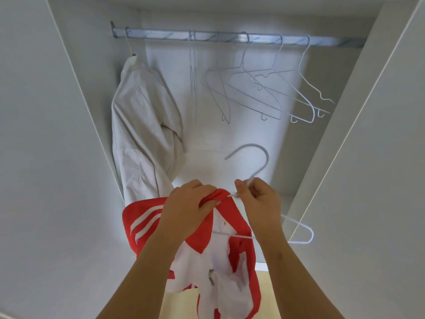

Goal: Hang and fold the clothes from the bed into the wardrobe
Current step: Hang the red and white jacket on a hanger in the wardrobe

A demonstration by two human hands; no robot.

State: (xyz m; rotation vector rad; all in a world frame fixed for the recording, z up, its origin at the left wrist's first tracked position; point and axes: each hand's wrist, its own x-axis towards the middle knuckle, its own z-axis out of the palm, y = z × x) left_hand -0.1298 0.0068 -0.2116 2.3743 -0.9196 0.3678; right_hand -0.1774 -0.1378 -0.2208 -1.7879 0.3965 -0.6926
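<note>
Wardrobe rail [230, 37] runs left-right, far beyond us; our right grip [259, 201] pinches the hanger [267, 157] neck, hook aimed far, while our left grip [184, 208] holds the red jacket [151, 240] collar just beside.

place: home bedroom wardrobe | evidence: white wardrobe [69, 134], metal hanging rail [230, 38], wire hangers [253, 93], hung cream garment [142, 125]

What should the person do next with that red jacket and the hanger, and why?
Probably pull the red jacket over the bare right end of the hanger: left hand grips its collar, right hand pinches the hanger's neck, and that end pokes out uncovered.
</note>
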